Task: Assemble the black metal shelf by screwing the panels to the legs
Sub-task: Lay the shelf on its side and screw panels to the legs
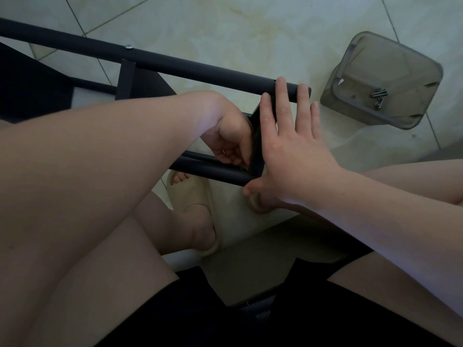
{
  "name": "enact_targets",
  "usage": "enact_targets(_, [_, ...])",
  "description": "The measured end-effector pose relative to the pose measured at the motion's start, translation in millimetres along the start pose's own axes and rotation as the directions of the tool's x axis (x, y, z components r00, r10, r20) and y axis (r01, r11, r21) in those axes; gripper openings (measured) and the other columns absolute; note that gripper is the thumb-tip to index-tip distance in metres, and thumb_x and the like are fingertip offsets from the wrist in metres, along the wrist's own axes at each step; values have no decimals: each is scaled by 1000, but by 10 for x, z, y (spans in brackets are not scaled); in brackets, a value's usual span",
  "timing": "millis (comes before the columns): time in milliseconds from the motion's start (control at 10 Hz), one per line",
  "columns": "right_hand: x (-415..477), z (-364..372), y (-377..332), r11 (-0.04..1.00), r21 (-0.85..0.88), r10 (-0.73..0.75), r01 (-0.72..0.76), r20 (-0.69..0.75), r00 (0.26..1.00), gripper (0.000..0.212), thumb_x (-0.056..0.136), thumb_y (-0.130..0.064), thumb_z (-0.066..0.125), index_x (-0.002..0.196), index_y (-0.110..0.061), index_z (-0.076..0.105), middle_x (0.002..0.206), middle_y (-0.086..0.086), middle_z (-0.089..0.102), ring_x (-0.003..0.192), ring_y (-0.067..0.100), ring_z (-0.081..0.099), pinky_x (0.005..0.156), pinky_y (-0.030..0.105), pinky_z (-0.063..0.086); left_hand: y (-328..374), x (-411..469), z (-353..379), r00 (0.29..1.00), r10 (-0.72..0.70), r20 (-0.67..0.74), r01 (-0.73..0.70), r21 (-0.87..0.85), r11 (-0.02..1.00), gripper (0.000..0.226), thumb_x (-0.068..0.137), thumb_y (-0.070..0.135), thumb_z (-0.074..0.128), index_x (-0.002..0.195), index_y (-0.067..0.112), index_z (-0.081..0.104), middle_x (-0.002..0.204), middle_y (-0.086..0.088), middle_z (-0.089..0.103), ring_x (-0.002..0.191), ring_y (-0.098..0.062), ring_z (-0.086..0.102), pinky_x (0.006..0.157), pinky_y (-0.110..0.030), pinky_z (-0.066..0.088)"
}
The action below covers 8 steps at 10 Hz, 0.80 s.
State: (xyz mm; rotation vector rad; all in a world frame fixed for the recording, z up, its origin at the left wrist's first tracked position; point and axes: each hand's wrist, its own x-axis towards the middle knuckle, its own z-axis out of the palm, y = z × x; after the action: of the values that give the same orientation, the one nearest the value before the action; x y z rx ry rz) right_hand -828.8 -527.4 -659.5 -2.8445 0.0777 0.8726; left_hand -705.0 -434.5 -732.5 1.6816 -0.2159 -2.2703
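Assembly appears partly done: one screw (129, 46) sits midway along the upper leg (175, 63), while at that leg's end the right hand (293, 151) presses spread fingers (302, 106) flat on the end panel (256, 144), the left hand (230, 139) curls round something hidden, and spare screws (378, 96) wait in the tray (400, 61) beyond.

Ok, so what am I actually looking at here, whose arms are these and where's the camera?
No machine here: a camera on a person's head looks down at their own bare arms. The right hand lies flat, fingers straight, against a black panel between the shelf's upper leg and lower leg. The left hand curls at the panel's other side; what it holds, if anything, is hidden. On the tiled floor stands a clear plastic tub with a few screws inside. The feet wear beige slippers.
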Motion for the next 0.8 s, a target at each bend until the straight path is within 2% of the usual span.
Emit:
enact_targets(100, [0, -2, -2, 1000, 3, -1, 1, -2, 1000, 152, 63, -77, 76, 157, -6, -20, 161, 19, -34, 147, 48, -28, 120, 58, -11, -19, 13, -17, 1000, 13, -29, -13, -19, 1000, 43, 90, 2, 59, 133, 2, 60, 106, -9, 62, 81, -15, 58, 75, -27, 47])
enact_targets(200, [-1, -4, -1, 1000, 4, -1, 1, -1, 1000, 152, 63, -77, 76, 157, -6, -20, 161, 19, -34, 147, 49, -28, 120, 58, -11, -29, 13, -13, 999, -16, -29, 16, -17, 1000, 31, 90, 11, 62, 120, 7, 67, 97, -3, 65, 80, -16, 56, 74, -27, 45])
enact_targets(300, [-5, -5, -3, 1000, 1, -2, 2, 5, 1000, 151, 64, -76, 76, 157, -6, -21, 160, 19, -35, 146, 49, -28, 120, 58, -11, -23, 19, 2, 999, -51, 1, 51, 24, 998, 12, 90, 10, 61, 100, 11, 68, 82, 0, 64, 69, -12, 52, 67, -24, 41])
enact_targets(400, [-5, -9, -4, 1000, 2, -1, 1, 10, 1000, 151, 65, -76, 76, 156, -6, -21, 160, 19, -35, 146, 49, -28, 120, 58, -11, -1, 19, -1, 999, -48, 4, 48, 43, 998, 10, 91, 7, 60, 94, 12, 67, 75, 1, 64, 65, -10, 52, 62, -20, 40])
enact_targets(600, [-4, -11, -4, 1000, -6, 1, -1, 6, 1000, 150, 65, -77, 75, 157, -5, -20, 161, 19, -34, 147, 49, -28, 121, 58, -9, 15, -1, -2, 999, -33, 15, 33, -7, 999, 23, 89, 2, 59, 110, 9, 65, 75, 0, 67, 67, -11, 54, 59, -18, 47])
enact_targets(800, [2, -4, -3, 1000, -3, 0, 0, 1, 1000, 151, 64, -76, 76, 157, -5, -19, 161, 19, -33, 147, 49, -27, 120, 58, -10, 24, -13, 8, 999, -24, 25, 25, -28, 999, 34, 88, 0, 58, 122, 7, 62, 84, -3, 65, 72, -13, 54, 72, -23, 43])
